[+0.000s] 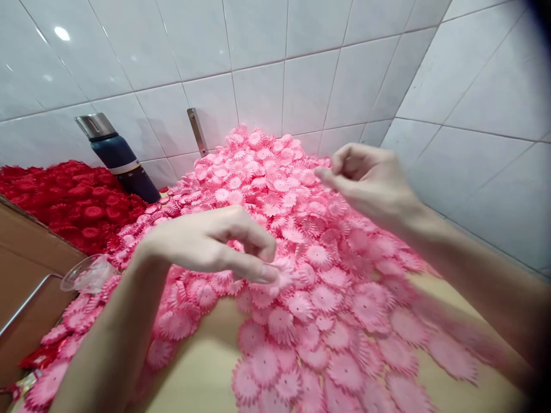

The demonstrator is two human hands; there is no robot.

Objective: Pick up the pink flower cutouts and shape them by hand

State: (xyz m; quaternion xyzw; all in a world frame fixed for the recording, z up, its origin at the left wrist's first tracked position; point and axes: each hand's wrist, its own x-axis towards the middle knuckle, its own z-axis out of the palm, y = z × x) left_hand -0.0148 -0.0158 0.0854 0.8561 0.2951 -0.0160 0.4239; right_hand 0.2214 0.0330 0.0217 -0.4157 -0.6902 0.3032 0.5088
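Note:
A large heap of pink fabric-like petal discs, round with fringed edges and small centre holes, spreads across the table. Over its middle my left hand is closed, thumb and forefinger pinching one slightly blurred pink petal disc. My right hand is raised at the right side of the heap, its fingers curled and the thumb tip near the forefinger. Whatever it pinches, if anything, is too small to make out. Flatter, loosely overlapping discs lie in front of both hands.
A pile of red discs lies at the left, beside a tilted dark blue bottle. A cardboard box and a clear plastic cup are near my left arm. Tiled walls rise behind and right; a metal bracket is fixed there.

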